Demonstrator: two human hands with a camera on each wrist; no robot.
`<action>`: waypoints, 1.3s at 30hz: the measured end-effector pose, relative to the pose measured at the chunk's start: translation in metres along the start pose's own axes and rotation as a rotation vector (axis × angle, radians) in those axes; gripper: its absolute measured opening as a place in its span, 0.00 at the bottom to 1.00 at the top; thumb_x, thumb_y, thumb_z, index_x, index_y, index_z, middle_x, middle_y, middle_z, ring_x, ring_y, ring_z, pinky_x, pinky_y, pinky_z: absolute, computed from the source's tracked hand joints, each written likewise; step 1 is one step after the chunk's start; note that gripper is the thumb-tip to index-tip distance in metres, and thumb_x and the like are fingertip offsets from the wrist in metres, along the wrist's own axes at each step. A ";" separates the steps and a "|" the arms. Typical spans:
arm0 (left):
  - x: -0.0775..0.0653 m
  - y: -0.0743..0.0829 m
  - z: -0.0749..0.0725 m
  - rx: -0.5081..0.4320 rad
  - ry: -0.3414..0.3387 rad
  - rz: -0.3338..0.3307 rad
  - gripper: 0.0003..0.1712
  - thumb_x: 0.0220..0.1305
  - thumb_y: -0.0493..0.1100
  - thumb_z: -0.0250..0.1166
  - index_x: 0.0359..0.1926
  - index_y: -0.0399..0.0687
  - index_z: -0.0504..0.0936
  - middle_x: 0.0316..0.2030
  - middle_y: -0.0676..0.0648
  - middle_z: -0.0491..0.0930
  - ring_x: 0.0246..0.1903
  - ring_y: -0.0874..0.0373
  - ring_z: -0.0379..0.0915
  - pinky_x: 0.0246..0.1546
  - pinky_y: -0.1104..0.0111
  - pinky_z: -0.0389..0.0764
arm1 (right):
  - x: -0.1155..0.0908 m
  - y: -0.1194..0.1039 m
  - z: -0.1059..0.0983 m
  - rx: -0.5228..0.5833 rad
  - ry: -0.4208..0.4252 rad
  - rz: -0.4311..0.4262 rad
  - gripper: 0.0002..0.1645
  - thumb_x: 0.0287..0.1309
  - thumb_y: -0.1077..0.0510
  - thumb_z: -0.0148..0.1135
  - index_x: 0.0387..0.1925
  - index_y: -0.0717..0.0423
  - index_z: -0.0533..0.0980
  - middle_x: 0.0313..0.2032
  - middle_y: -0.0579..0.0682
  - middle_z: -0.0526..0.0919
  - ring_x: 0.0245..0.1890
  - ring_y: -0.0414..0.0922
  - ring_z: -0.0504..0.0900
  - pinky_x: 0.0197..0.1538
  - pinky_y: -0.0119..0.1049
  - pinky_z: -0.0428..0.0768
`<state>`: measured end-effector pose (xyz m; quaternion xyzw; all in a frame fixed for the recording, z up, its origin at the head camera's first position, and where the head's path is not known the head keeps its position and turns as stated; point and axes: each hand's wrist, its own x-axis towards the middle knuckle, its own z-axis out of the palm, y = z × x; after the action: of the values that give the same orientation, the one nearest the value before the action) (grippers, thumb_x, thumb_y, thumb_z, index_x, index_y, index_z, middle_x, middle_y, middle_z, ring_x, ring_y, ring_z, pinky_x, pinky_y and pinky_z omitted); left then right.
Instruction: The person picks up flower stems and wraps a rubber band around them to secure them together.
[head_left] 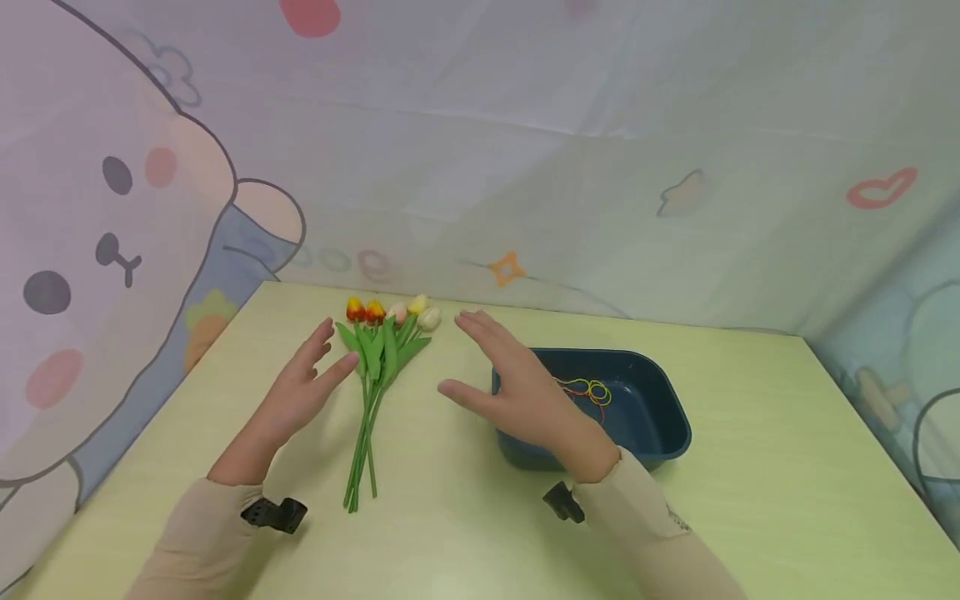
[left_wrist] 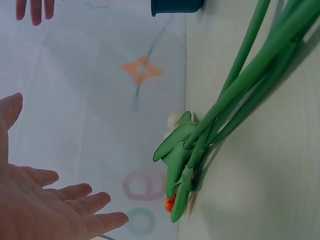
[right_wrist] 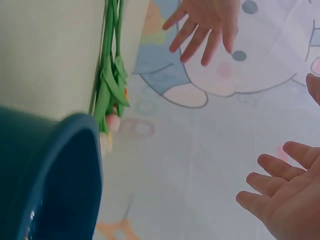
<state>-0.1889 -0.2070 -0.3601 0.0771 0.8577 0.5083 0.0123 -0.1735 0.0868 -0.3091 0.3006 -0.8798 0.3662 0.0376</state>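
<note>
Several artificial tulips (head_left: 377,342) lie together on the table, their red-yellow, pink, yellow and white heads toward the back and their green stems toward the front. My left hand (head_left: 297,392) hovers just left of them, fingers spread, touching nothing. Above the near left side of a dark blue plastic basin (head_left: 660,417) is my right hand (head_left: 525,392), its fingers extended and holding nothing. Thin yellow and red-orange elastic bands (head_left: 592,390) lie inside the basin, partly hidden behind the right hand. The left wrist view shows the tulip stems (left_wrist: 240,90) close up, beside the open left palm (left_wrist: 45,205).
The pale yellow-green table (head_left: 765,442) ends at a cloth backdrop (head_left: 525,150) printed with a bear and small shapes. Another side of the cloth hangs past the table's right edge, where a dark curved line (head_left: 917,450) shows.
</note>
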 end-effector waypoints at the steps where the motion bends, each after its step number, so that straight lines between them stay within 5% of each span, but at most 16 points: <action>1: 0.000 -0.002 0.001 -0.002 0.000 -0.002 0.47 0.72 0.55 0.53 0.76 0.47 0.34 0.75 0.38 0.38 0.73 0.37 0.37 0.68 0.37 0.44 | 0.002 -0.001 0.004 0.011 -0.007 0.009 0.44 0.60 0.40 0.62 0.73 0.48 0.57 0.72 0.44 0.58 0.74 0.41 0.49 0.73 0.50 0.57; 5: 0.002 -0.008 0.005 -0.015 -0.001 -0.013 0.47 0.72 0.55 0.54 0.76 0.46 0.35 0.75 0.37 0.38 0.73 0.36 0.38 0.68 0.37 0.45 | 0.010 -0.004 0.020 0.036 -0.028 0.028 0.44 0.60 0.39 0.62 0.73 0.43 0.57 0.72 0.41 0.59 0.74 0.40 0.49 0.72 0.49 0.58; 26: 0.008 -0.021 0.011 -0.030 -0.048 -0.120 0.52 0.69 0.62 0.54 0.76 0.50 0.30 0.74 0.35 0.39 0.71 0.33 0.43 0.63 0.35 0.59 | 0.033 -0.001 0.084 0.223 -0.124 0.101 0.44 0.61 0.43 0.62 0.72 0.53 0.57 0.70 0.50 0.63 0.70 0.47 0.62 0.69 0.46 0.66; 39: 0.011 -0.030 0.018 -0.062 -0.083 -0.190 0.52 0.69 0.62 0.55 0.76 0.48 0.32 0.73 0.33 0.42 0.70 0.33 0.49 0.63 0.37 0.62 | 0.037 0.019 0.124 0.518 -0.139 0.260 0.45 0.62 0.46 0.63 0.72 0.57 0.56 0.68 0.55 0.66 0.65 0.52 0.69 0.64 0.44 0.73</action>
<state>-0.2015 -0.2038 -0.3942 0.0157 0.8438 0.5273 0.0982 -0.1953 -0.0045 -0.4009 0.2095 -0.7885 0.5590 -0.1478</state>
